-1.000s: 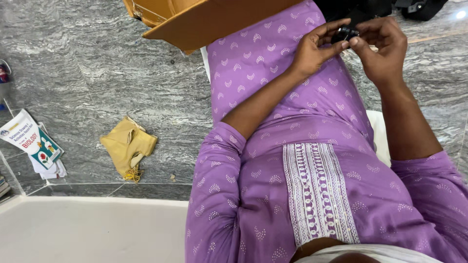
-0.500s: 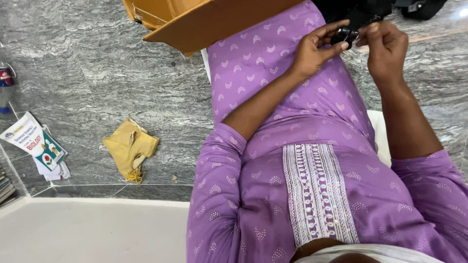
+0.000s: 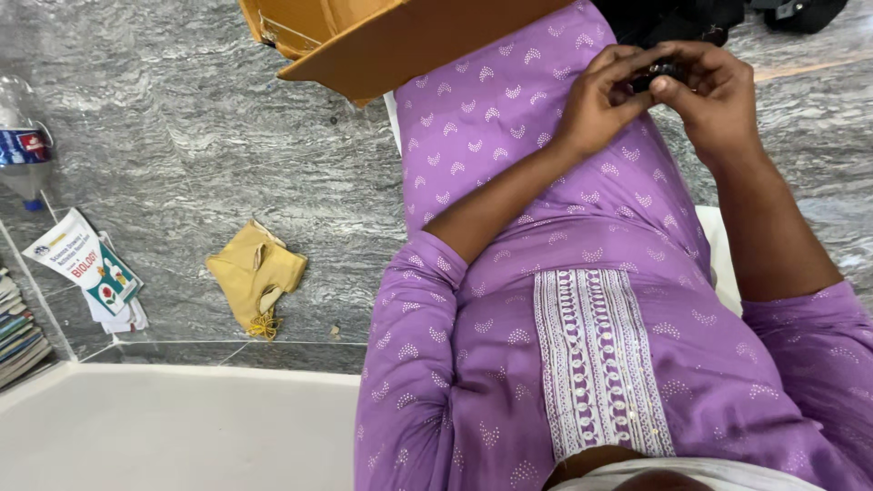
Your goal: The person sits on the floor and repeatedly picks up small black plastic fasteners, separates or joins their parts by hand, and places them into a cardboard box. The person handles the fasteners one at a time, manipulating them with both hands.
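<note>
**Both hands pinching a small dark part**

Over the purple tunic (image 3: 582,364), far right: left hand (image 3: 596,109) and right hand (image 3: 714,100) meeting, each grip closed on one small dark object (image 3: 657,73). Mid-fiddle, seemingly; steady fingertip pressure needed. Yellow cloth (image 3: 255,277) left, on stone floor (image 3: 182,164).

Two hands: left hand (image 3: 596,109), right hand (image 3: 714,105). One small dark object (image 3: 657,73) pinched between them. One cardboard box (image 3: 400,36). One yellow cloth (image 3: 255,277). One plastic bottle (image 3: 20,145). One booklet (image 3: 82,264). One book stack (image 3: 18,332).
</note>
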